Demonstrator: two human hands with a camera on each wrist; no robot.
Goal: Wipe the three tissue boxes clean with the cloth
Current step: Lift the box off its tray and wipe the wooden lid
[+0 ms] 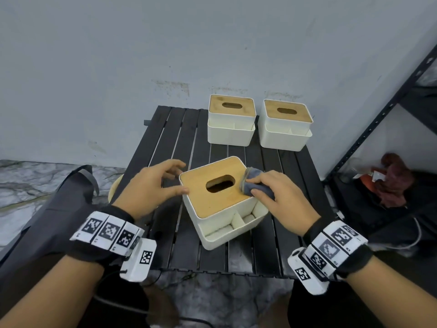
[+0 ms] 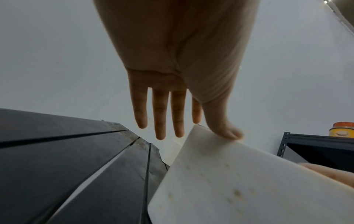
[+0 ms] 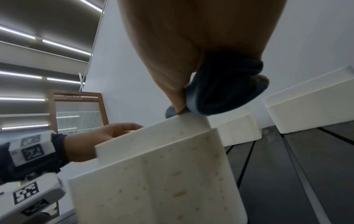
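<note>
Pressing a bunched-up grey-blue cloth onto the right edge of the nearest box's lid, the right hand has its fingers and thumb curled round the fabric. That box, a white plastic tissue box with a bamboo lid and an oval slot, sits turned at an angle near the front of the black slatted tabletop, so use it as the reference point for everything else. On its near side there's a low divided tray section, and the white walls show lots of small brownish specks in the wrist views. The left hand is on the box's left side, fingers spread and relaxed, thumb tip resting on the top left edge while the other fingers hang free of it. Behind the box, at the far end of the tabletop by the grey wall, two more white tissue boxes with bamboo lids stand side by side: one straight behind, one behind and to the right. Further right of the box stands a black metal shelf rack with a reddish cloth bundle on it.
</note>
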